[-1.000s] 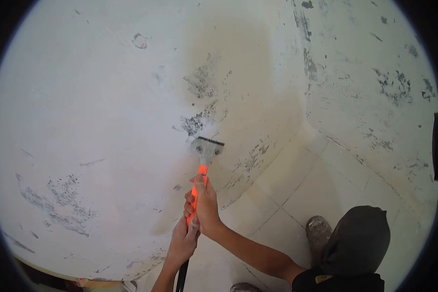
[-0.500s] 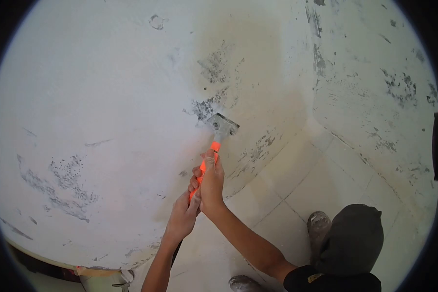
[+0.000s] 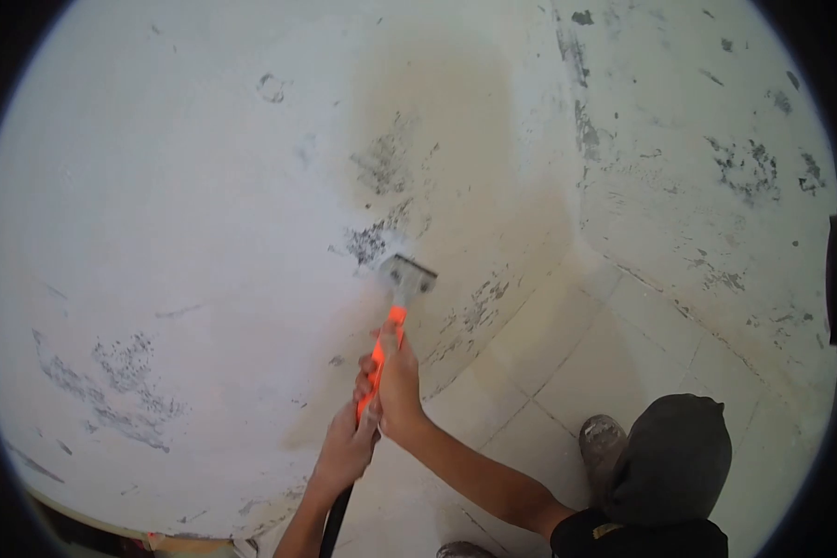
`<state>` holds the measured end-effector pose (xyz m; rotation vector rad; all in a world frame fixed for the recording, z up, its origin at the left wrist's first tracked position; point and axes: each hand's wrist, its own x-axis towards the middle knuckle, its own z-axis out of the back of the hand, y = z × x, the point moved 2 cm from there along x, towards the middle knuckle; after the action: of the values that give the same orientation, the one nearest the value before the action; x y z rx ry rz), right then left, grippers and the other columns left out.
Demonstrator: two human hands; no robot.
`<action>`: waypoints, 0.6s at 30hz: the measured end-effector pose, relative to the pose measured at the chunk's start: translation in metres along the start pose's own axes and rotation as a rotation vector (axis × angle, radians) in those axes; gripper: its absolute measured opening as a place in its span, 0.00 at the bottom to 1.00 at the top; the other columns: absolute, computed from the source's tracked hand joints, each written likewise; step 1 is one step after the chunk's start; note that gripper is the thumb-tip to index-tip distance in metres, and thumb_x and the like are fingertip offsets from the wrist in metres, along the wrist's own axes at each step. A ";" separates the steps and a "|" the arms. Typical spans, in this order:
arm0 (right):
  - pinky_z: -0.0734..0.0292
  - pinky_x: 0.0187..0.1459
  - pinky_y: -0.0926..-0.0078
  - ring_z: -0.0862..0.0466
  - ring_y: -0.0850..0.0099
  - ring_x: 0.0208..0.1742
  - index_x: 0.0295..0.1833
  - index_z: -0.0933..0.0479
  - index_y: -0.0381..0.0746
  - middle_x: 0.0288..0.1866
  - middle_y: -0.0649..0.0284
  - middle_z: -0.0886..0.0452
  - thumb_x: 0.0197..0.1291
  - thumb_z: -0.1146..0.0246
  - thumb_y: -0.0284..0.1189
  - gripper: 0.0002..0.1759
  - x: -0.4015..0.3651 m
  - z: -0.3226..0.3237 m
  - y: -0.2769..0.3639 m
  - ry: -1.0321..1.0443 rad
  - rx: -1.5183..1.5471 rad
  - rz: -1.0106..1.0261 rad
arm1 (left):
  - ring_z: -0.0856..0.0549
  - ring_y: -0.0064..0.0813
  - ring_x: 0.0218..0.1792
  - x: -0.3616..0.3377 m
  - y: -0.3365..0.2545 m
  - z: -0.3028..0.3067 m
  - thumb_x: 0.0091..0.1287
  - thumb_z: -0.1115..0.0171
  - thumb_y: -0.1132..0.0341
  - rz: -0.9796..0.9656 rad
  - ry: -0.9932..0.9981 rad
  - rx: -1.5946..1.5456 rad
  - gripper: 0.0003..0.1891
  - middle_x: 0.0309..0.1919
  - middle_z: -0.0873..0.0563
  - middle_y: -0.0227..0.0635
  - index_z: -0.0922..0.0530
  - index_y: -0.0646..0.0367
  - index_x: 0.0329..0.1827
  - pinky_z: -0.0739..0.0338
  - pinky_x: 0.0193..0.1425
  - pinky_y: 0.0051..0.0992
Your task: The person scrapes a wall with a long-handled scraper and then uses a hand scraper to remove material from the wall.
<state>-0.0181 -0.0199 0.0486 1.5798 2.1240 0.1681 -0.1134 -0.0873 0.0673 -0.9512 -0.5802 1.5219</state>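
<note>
A scraper with a wide metal head point(image 3: 409, 275) and an orange handle point(image 3: 397, 314) is held against the white wall point(image 3: 214, 205), just below a dark scuffed patch point(image 3: 369, 244). My right hand point(image 3: 399, 381) wraps round the upper part of the orange handle, its thumb laid along it. Lower down, my left hand point(image 3: 346, 448) grips the same handle, close against my right hand. A black shaft point(image 3: 337, 521) runs down from below my left hand. Both hands look dusty.
Tiled floor point(image 3: 502, 381) meets the wall's lower edge. A second scuffed wall point(image 3: 697, 232) stands at the right. Shoes point(image 3: 603, 442) and a dark cloth-covered shape point(image 3: 679, 456) are at the lower right. More dark marks point(image 3: 126, 372) are on the wall's left side.
The scraper and both hands sit lower and slightly further left in view. The wall marks have shifted down and left too, so the camera view has moved. Both hands keep their grip.
</note>
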 end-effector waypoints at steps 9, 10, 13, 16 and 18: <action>0.31 0.25 0.70 0.34 0.75 0.19 0.55 0.37 0.45 0.26 0.67 0.35 0.76 0.53 0.55 0.24 0.007 0.006 0.015 0.033 0.066 0.047 | 0.33 0.16 0.18 0.011 -0.021 -0.001 0.79 0.50 0.47 0.050 0.069 0.048 0.23 0.20 0.30 0.25 0.30 0.62 0.44 0.34 0.20 0.24; 0.31 0.26 0.70 0.34 0.75 0.20 0.55 0.37 0.45 0.26 0.67 0.35 0.77 0.54 0.54 0.23 0.003 0.005 0.015 0.041 0.062 0.012 | 0.32 0.16 0.17 0.006 -0.021 -0.001 0.79 0.50 0.47 0.053 0.054 0.072 0.22 0.20 0.29 0.25 0.30 0.62 0.44 0.34 0.19 0.24; 0.31 0.27 0.70 0.35 0.75 0.20 0.55 0.37 0.45 0.26 0.68 0.35 0.77 0.54 0.54 0.23 -0.004 0.006 0.020 0.077 0.055 -0.078 | 0.35 0.13 0.12 -0.008 -0.027 -0.009 0.79 0.51 0.45 0.025 0.043 0.030 0.23 0.19 0.32 0.22 0.30 0.61 0.44 0.38 0.13 0.20; 0.32 0.26 0.70 0.35 0.75 0.20 0.55 0.37 0.45 0.26 0.68 0.35 0.77 0.55 0.54 0.23 0.000 0.002 0.012 0.093 0.114 -0.001 | 0.35 0.12 0.12 -0.004 -0.036 0.001 0.79 0.51 0.45 0.065 0.058 0.058 0.23 0.20 0.32 0.22 0.31 0.61 0.46 0.39 0.12 0.20; 0.32 0.26 0.70 0.35 0.75 0.19 0.55 0.37 0.45 0.26 0.68 0.35 0.77 0.55 0.54 0.23 -0.002 0.004 0.005 0.074 0.124 0.009 | 0.34 0.12 0.14 -0.005 -0.026 0.002 0.79 0.50 0.47 0.111 0.049 0.028 0.22 0.21 0.32 0.22 0.31 0.61 0.45 0.38 0.14 0.20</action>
<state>-0.0114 -0.0207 0.0476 1.6776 2.2222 0.1009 -0.1006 -0.0870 0.0901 -1.0102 -0.4758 1.5964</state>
